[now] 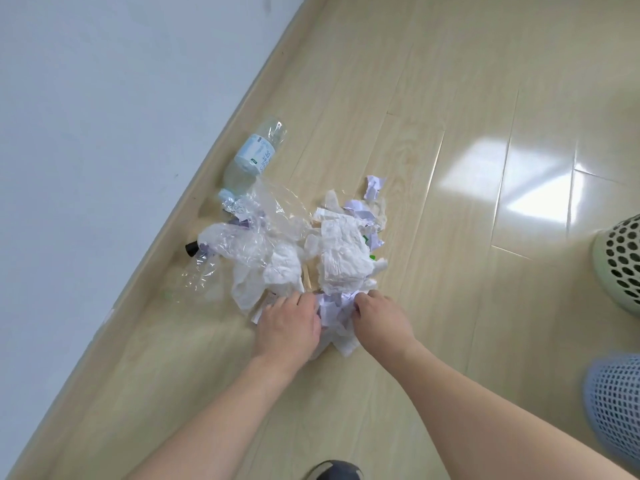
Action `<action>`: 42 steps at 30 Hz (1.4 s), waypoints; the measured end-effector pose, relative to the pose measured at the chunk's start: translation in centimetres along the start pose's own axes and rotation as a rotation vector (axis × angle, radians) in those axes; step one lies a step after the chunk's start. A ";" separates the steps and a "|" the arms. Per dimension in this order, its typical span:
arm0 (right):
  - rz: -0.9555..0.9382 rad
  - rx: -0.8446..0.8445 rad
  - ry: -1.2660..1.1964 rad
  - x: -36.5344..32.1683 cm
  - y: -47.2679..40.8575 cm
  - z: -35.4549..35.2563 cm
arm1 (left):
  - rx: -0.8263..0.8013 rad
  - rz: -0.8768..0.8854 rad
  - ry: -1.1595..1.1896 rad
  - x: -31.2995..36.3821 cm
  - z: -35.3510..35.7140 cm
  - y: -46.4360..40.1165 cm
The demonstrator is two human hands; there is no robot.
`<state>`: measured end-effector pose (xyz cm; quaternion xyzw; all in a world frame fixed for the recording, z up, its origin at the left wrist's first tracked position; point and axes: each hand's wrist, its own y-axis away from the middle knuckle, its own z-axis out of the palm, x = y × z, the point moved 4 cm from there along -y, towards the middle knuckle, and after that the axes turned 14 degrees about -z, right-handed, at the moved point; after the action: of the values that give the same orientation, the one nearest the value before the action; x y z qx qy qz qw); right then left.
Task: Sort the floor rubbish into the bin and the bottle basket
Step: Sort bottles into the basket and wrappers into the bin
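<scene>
Paper-gathering step in hand: left hand (289,323) and right hand (379,318) both grasp crumpled paper (334,315) at the floor pile's near edge; next, carry it rightward to the green bin (620,261).

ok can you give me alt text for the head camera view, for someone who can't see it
Seen from above, a person's left hand and right hand gather crumpled paper at the near edge of a rubbish pile on a pale wood floor. A clear plastic bottle lies by the wall, and a green basket and a blue basket show at the right edge.
</scene>
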<state>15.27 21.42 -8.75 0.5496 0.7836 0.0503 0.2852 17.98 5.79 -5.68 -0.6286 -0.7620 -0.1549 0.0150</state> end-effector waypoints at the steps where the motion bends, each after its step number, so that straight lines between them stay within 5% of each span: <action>1: -0.012 0.007 -0.036 -0.2 0.4 -0.4 | -0.038 -0.059 0.147 -0.4 -0.4 0.0; 7: 0.043 0.053 -0.321 -1.7 3.6 -6.1 | -0.300 -0.662 0.933 -1.9 -4.7 -0.2; 12: 0.115 0.215 -0.493 -2.4 6.9 -12.6 | -0.493 -0.731 1.203 0.8 -10.7 -0.2; 25: 0.295 0.550 -0.542 8.5 25.5 -26.5 | -0.766 -0.313 1.066 23.3 -22.9 5.8; 33: 0.667 0.630 -0.483 21.8 37.9 -23.3 | -0.993 -0.206 0.910 40.3 -16.6 12.7; 42: 0.834 0.604 -0.512 29.8 41.4 -17.4 | -1.147 -0.234 0.723 49.9 -4.9 16.6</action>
<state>34.02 68.21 10.25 0.8638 0.3863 -0.2023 0.2524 22.72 54.77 13.49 -0.3594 -0.5697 -0.7343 -0.0836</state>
